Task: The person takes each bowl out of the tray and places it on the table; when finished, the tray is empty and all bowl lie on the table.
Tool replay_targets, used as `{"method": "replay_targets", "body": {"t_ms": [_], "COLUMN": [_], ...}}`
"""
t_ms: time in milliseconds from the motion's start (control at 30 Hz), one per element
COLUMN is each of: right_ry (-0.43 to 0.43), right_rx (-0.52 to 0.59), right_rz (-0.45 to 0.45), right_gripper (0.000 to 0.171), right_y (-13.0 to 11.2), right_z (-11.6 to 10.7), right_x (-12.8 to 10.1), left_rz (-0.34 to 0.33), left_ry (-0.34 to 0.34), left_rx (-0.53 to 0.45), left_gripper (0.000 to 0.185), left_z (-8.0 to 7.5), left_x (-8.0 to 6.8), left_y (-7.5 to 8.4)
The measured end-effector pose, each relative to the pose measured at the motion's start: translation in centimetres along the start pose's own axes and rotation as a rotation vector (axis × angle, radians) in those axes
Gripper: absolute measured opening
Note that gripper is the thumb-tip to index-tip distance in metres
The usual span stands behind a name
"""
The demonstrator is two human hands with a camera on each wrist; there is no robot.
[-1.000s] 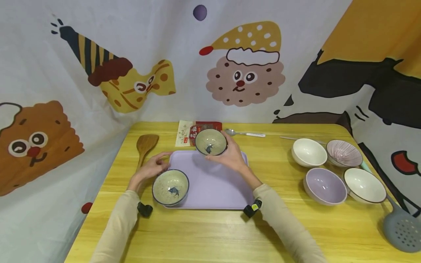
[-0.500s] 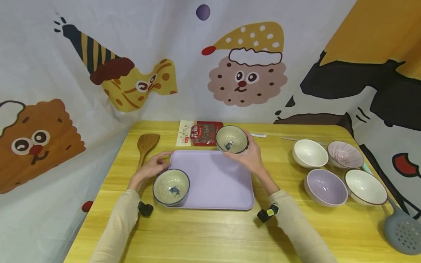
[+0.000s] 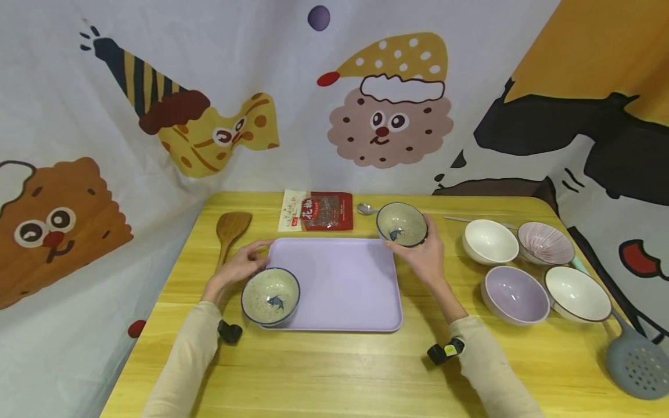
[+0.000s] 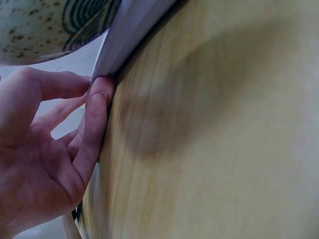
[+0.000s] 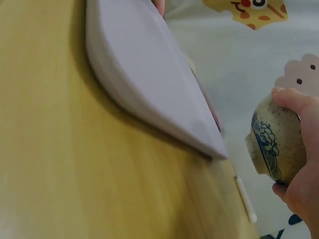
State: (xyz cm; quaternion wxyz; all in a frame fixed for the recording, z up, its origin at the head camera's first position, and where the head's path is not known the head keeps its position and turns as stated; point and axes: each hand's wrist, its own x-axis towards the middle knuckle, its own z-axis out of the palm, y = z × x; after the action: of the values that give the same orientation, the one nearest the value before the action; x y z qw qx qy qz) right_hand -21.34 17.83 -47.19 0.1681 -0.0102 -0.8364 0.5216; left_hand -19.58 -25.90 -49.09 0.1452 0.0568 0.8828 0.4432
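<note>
My right hand grips a speckled beige bowl with a dark blue rim and a blue fish inside. It holds the bowl up over the tray's far right corner; the right wrist view shows this bowl raised above the table, thumb and fingers around its side. My left hand pinches the left edge of the lilac tray, as the left wrist view shows at the tray's rim. A matching bowl sits at the tray's front left corner, close to the left hand.
At right stand a white bowl, a pink-striped bowl, a purple bowl and a dark-rimmed white bowl, beside a grey skimmer. A wooden spatula lies left; a spice packet and a spoon lie behind.
My right hand has carried its bowl to the right, from above the middle of the tray's back edge to its far right corner. The left hand, tray and other bowl stay put.
</note>
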Motion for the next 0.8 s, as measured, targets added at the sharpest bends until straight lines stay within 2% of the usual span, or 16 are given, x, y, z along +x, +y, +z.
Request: {"method": "replay_targets", "body": {"t_ms": [200, 433, 800], "right_ry": [0.082, 0.187, 0.256], "right_rx": [0.033, -0.066, -0.083], "right_rz": [0.055, 0.130, 0.200], "right_gripper": [0.108, 0.107, 0.110], "right_y": [1.2, 2.1, 2.8], "right_z": [-1.1, -2.1, -2.6], "right_x": [-0.3, -0.6, -1.3], "left_rz": [0.001, 0.009, 0.019], "left_ry": [-0.003, -0.009, -0.008], "left_rx": [-0.010, -0.025, -0.045], "left_gripper": [0.055, 0.055, 0.054], "left_z": [0.0, -0.1, -0.1], "left_x": [-0.1, -0.1, -0.2], "left_y": [0.1, 0.2, 0.0]}}
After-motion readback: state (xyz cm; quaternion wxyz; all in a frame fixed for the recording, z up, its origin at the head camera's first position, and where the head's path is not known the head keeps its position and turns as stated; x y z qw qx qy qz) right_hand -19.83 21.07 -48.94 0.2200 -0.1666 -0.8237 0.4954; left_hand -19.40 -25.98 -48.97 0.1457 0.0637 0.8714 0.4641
